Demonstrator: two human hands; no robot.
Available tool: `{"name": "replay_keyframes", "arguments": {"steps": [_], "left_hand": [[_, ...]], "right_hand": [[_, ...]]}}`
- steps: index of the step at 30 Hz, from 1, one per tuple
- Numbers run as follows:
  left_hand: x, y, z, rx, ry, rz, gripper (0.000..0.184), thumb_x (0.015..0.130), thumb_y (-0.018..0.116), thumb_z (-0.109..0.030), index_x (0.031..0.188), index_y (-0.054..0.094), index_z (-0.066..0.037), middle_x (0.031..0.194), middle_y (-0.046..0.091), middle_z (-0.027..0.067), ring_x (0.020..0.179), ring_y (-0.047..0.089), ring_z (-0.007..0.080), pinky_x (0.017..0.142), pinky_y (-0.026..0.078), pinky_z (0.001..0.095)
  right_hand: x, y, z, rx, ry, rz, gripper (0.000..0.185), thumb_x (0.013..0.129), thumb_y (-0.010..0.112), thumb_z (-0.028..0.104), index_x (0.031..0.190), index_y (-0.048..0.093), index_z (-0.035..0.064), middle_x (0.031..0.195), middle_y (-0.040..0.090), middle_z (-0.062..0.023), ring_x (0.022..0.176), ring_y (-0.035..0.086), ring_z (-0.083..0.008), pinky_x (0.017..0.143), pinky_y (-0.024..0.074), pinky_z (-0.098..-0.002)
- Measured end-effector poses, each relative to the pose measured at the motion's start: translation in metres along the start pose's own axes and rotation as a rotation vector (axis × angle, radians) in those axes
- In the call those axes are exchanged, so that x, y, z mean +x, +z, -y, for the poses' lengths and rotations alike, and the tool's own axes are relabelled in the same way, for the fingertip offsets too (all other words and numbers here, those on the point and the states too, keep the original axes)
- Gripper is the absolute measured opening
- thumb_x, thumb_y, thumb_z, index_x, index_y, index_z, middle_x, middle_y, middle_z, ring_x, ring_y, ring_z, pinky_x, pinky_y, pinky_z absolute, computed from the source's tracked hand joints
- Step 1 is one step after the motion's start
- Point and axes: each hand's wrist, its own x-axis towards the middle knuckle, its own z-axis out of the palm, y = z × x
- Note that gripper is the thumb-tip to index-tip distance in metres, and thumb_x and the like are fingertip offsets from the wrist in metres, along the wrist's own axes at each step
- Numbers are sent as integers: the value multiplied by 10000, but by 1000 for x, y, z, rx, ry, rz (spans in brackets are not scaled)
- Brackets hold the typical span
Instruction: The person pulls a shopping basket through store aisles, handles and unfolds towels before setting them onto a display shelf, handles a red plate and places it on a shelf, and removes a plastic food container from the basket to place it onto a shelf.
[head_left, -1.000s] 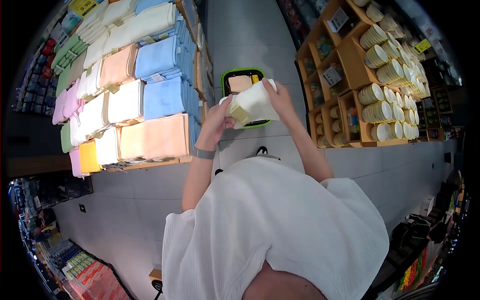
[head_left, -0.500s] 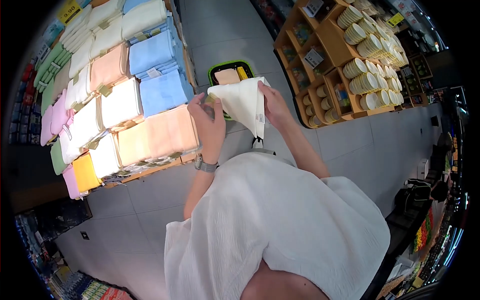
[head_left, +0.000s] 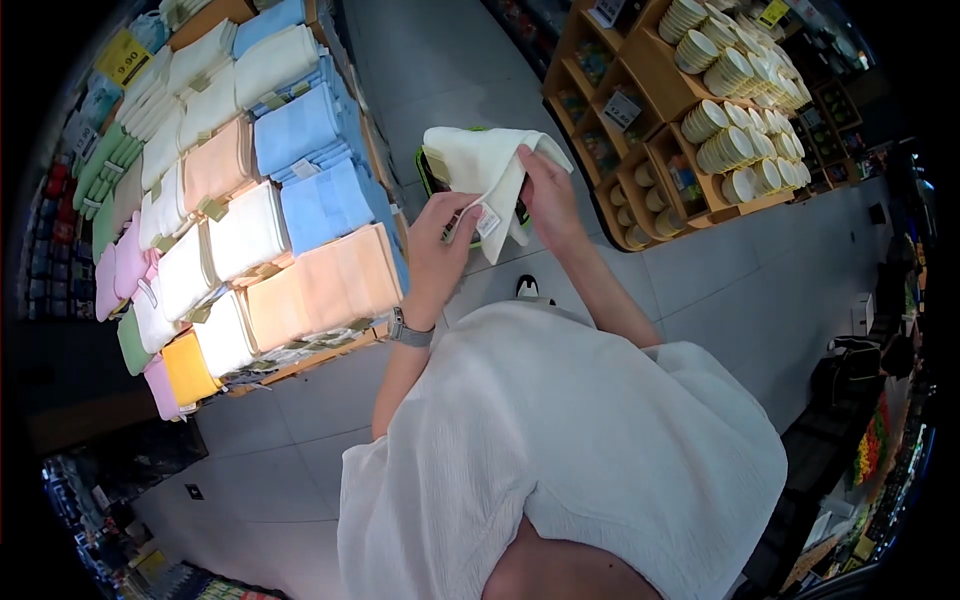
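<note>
A white towel (head_left: 470, 158) hangs partly unfolded between my hands, one corner drooping toward the floor. Its printed label (head_left: 488, 221) faces up beside the fingertips of my left hand (head_left: 438, 245), which is closed on the towel's near left edge. My right hand (head_left: 550, 198) grips the fold on the other side, thumb on top. Beneath the towel sits a black shopping basket with a green rim (head_left: 424, 178); the cloth hides most of it and whatever lies inside.
On my left, a display table holds stacks of folded towels, including blue (head_left: 325, 200) and peach (head_left: 335, 280) ones. A wooden shelf (head_left: 640, 140) with rows of white cups (head_left: 735, 150) stands at right. Grey tiled floor (head_left: 420, 60) runs between them.
The towel has opened out and turned, now covering most of the basket. My left hand has moved right and down onto the edge near the label. My right hand stays gripping.
</note>
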Motion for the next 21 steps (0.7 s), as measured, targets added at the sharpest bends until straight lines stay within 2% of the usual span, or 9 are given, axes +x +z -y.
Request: {"name": "replay_keyframes", "arguments": {"steps": [2,5,7,10,14,16,17,19,21], "left_hand": [[7,1,-8,40,-24,-21,176,909,713,-58,1078,692,-15,1008,682,120,837,677,236,753,525,311],[15,5,-28,188,28,-204,135,897,734,-51,1025,709,-15,954,680,79,840,653,210,716,520,321],[19,7,-38,470,293,-101,142,871,733,-44,1010,709,-26,1023,691,104,923,673,272,775,543,360],[19,23,-22,380,359,56,156,835,751,-50,984,707,-34,1132,691,116,1026,673,324,852,549,391],[26,33,-19,372,274,73,268,835,767,-115,1068,669,-26,1231,648,165,1123,636,362,937,520,414],[33,40,-25,275,192,-60,395,820,791,-137,1149,618,-5,1203,635,181,1106,632,361,922,521,409],[36,43,-25,278,188,-62,395,820,791,-137,1149,618,-5,1203,635,181,1106,632,361,922,521,409],[43,47,-23,238,85,-69,491,809,802,-141,1216,575,14,1140,628,176,1084,632,344,918,519,407],[45,52,-20,267,75,-106,498,812,796,-129,1235,578,17,1118,624,168,1051,639,323,892,527,396]], "right_hand": [[5,-7,-5,-64,-13,-7,356,1082,527,289,1187,654,-26,1052,679,-51,941,650,-114,857,527,-283],[14,-16,-15,-205,-64,28,344,1080,530,287,1142,677,-18,965,678,-22,849,629,-78,766,516,-251],[18,-16,-13,-210,-68,-25,338,1077,536,285,1085,689,-16,905,667,-1,807,608,-60,725,499,-244],[23,-13,-7,-114,-42,-19,332,1077,533,278,1055,692,-13,882,653,11,801,593,-53,712,489,-241],[32,-21,-14,-145,-21,35,342,1077,547,294,1139,693,-9,987,687,-4,837,608,-48,723,494,-226],[29,-19,-13,-335,-21,26,323,1079,531,286,1068,701,11,837,621,22,770,560,-48,696,462,-227],[28,-15,-13,-334,-17,29,323,1079,531,286,1068,701,11,837,621,22,770,560,-48,696,462,-227],[27,-9,-15,-298,-193,52,341,1082,525,315,1022,698,27,808,591,22,766,525,-44,704,444,-224],[30,-21,-22,-303,-124,60,366,1085,517,340,1034,699,27,829,596,16,790,529,-53,729,447,-231]]}}
